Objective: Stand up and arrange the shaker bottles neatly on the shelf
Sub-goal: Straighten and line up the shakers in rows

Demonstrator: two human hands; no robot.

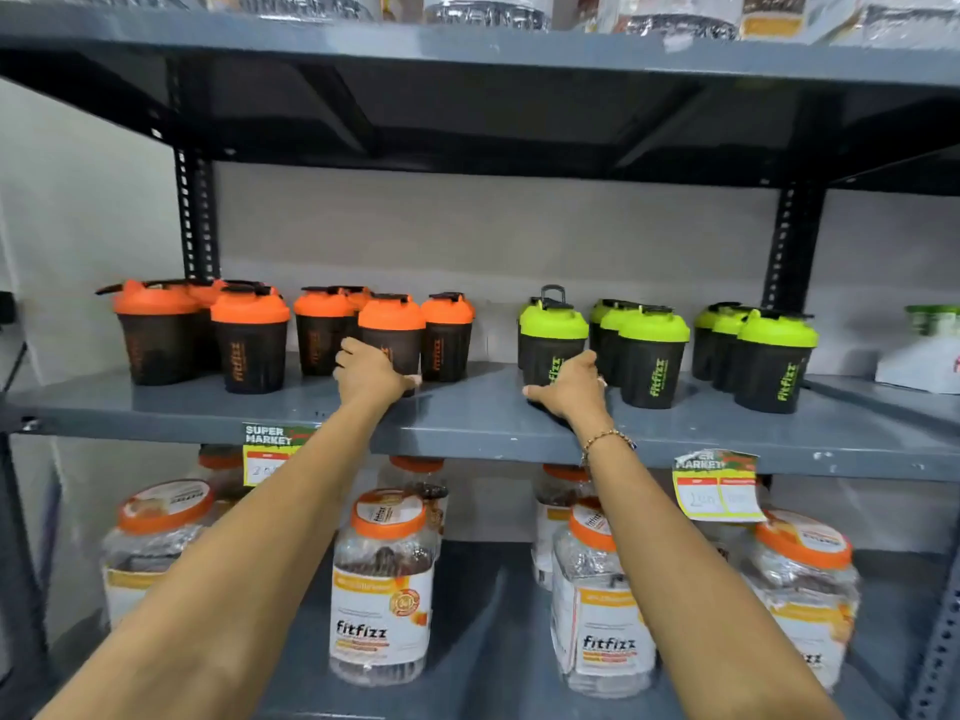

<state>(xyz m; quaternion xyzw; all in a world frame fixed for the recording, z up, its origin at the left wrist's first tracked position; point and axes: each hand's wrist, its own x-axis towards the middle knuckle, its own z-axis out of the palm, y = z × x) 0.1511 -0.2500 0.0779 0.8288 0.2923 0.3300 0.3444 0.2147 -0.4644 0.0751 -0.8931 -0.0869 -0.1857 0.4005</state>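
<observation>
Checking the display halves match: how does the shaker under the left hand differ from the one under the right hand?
The left hand grips an orange-lidded shaker with orange lettering; the right hand grips a green-lidded shaker with green lettering. The green one's carry loop stands up; the orange one's doesn't. Both are upright with dark bodies.

Upright orange-lidded (250, 339) and green-lidded shaker bottles (776, 360)

The left hand (370, 374) hides the bottom of one orange bottle (390, 335). The right hand (569, 388) hides the bottom of a green bottle (552, 341). The top jars (488, 10) are cut off.
</observation>
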